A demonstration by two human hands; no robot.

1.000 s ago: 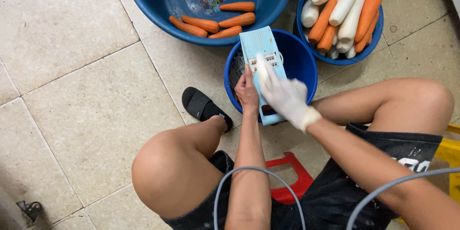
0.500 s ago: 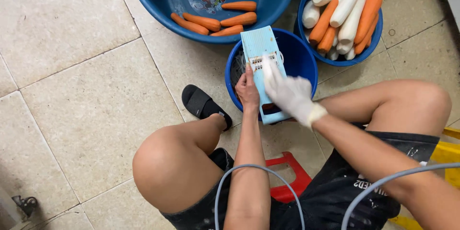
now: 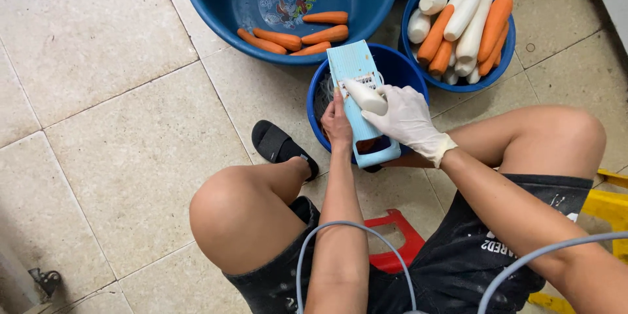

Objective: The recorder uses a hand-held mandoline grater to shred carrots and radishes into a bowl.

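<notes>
Radish (image 3: 364,96), a peeled white piece, lies against the face of a light blue slicer board (image 3: 363,101), and the gloved right hand (image 3: 407,121) is curled over its lower end, fingers wrapped round it and pressing it onto the board. The bare left hand (image 3: 337,123) grips the board's left edge, fingers closed on it, holding it tilted with its lower end toward the person. The board leans across a small blue bowl (image 3: 405,73) on the tiled floor (image 3: 118,124); pale shreds show inside the bowl to the left of the board.

Behind it, touching or just beside its rim, sits a large blue basin (image 3: 216,6) with a few peeled carrots (image 3: 297,38) lying in the bottom. To the right stands another blue bowl (image 3: 504,52) piled with whole carrots and white radishes (image 3: 468,16), packed side by side.

The person sits low on a red stool (image 3: 399,248), knees apart around the small bowl, wearing dark shorts. A black sandal (image 3: 278,146) is on the left foot, just left of the small bowl. A yellow object (image 3: 608,203) shows at the right edge, and two grey cables (image 3: 353,229) hang down in front of the body.
</notes>
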